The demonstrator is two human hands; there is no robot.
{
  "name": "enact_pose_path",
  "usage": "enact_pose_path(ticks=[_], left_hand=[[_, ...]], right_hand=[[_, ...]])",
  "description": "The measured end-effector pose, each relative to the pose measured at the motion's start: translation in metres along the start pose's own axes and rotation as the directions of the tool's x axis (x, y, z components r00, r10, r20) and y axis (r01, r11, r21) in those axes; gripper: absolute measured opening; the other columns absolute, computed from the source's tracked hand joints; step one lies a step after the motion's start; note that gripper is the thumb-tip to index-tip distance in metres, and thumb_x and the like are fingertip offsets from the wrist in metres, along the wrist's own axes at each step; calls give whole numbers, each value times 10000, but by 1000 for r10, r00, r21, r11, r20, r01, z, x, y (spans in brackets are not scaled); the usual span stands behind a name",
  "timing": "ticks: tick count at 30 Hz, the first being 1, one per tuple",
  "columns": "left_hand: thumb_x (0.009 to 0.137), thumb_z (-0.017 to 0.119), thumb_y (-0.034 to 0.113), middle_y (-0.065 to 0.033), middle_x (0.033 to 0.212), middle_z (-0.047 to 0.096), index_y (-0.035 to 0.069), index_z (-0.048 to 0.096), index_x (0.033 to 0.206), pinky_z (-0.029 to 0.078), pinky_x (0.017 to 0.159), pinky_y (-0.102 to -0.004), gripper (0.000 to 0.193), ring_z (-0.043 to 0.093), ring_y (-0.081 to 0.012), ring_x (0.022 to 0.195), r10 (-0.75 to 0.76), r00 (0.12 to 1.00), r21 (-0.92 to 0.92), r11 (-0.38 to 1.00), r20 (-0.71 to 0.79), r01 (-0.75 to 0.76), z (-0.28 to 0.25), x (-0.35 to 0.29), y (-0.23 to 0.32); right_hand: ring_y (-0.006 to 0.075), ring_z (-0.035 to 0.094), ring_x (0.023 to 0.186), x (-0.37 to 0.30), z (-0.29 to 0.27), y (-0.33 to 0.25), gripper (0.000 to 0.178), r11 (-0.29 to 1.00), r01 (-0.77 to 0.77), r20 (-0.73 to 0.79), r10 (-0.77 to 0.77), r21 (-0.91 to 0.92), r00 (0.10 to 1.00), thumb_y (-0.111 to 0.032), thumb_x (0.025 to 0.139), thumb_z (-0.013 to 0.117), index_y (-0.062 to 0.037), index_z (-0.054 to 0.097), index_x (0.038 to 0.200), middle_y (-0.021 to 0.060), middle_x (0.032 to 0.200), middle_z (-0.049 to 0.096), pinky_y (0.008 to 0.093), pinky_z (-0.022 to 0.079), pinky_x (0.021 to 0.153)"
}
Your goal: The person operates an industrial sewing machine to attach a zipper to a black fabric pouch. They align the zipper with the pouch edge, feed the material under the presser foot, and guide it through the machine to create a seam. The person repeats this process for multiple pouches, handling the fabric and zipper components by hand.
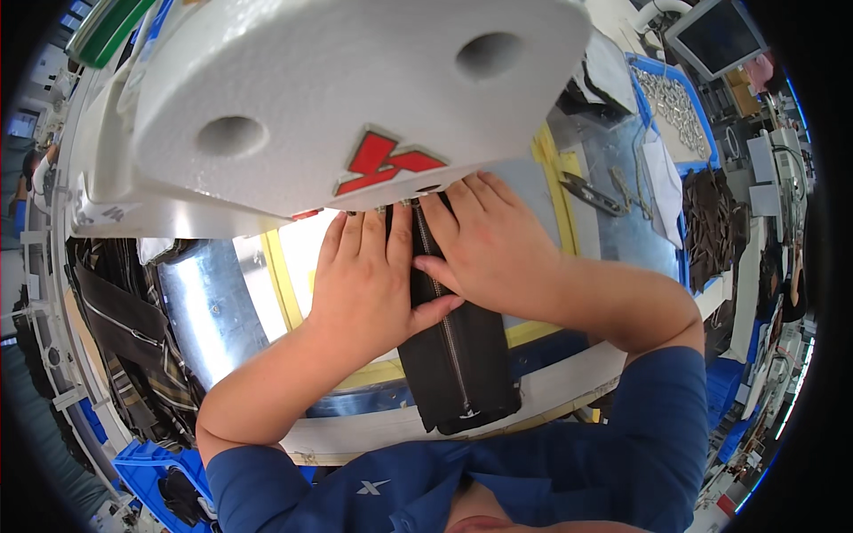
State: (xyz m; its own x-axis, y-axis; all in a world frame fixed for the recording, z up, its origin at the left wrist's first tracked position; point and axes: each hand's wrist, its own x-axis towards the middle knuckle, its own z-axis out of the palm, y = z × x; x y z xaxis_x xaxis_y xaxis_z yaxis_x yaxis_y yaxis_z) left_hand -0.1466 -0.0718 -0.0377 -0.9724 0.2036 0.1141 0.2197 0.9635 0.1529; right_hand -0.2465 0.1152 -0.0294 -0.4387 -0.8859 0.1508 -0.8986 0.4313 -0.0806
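A black fabric strip with a metal zipper [462, 364] lies on the sewing machine bed and runs under the white machine head [355, 89]. My left hand [369, 275] lies flat on the strip's left side, fingers pointing toward the needle area. My right hand [484, 244] presses on the strip's right side, thumb laid across the zipper. Both hands meet over the fabric just below the machine head. The needle itself is hidden by the head.
A shiny metal table surface with yellow tape lines [280, 284] surrounds the work. Black and plaid fabric pieces [133, 346] hang at the left. A blue bin with metal parts [671, 98], dark pieces [711, 222] and a monitor [715, 35] sit at the right.
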Motion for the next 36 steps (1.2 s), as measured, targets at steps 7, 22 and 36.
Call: enact_pose_path(ticks=[7, 22, 36], left_hand=[[793, 763, 756, -301, 1424, 576, -95, 479, 1531, 416, 1162, -541, 1161, 580, -468, 1310, -5, 1000, 23, 1000, -18, 6, -2, -1, 0], [948, 791, 324, -195, 1041, 728, 4, 720, 1080, 551, 849, -491, 354, 704, -411, 965, -592, 723, 261, 680, -356, 685, -61, -90, -187], [888, 718, 52, -37, 749, 629, 91, 588, 780, 439, 569, -367, 174, 612, -211, 655, 350, 739, 191, 936, -576, -294, -72, -111, -21]], right_hand=[[344, 645, 1101, 0, 0, 3, 671, 997, 73, -87, -74, -14, 993, -445, 934, 736, 109, 647, 1301, 240, 1237, 670, 459, 480, 998], [280, 639, 998, 0, 11, 2, 615, 994, 104, -156, -107, -30, 982, -430, 986, 711, 110, 685, 1281, 164, 1080, 699, 419, 488, 935], [206, 696, 828, 3, -23, -7, 421, 364, -264, 277, 18, 893, 961, -390, 1032, 718, -25, 715, 1244, 137, 1006, 721, 354, 576, 733]])
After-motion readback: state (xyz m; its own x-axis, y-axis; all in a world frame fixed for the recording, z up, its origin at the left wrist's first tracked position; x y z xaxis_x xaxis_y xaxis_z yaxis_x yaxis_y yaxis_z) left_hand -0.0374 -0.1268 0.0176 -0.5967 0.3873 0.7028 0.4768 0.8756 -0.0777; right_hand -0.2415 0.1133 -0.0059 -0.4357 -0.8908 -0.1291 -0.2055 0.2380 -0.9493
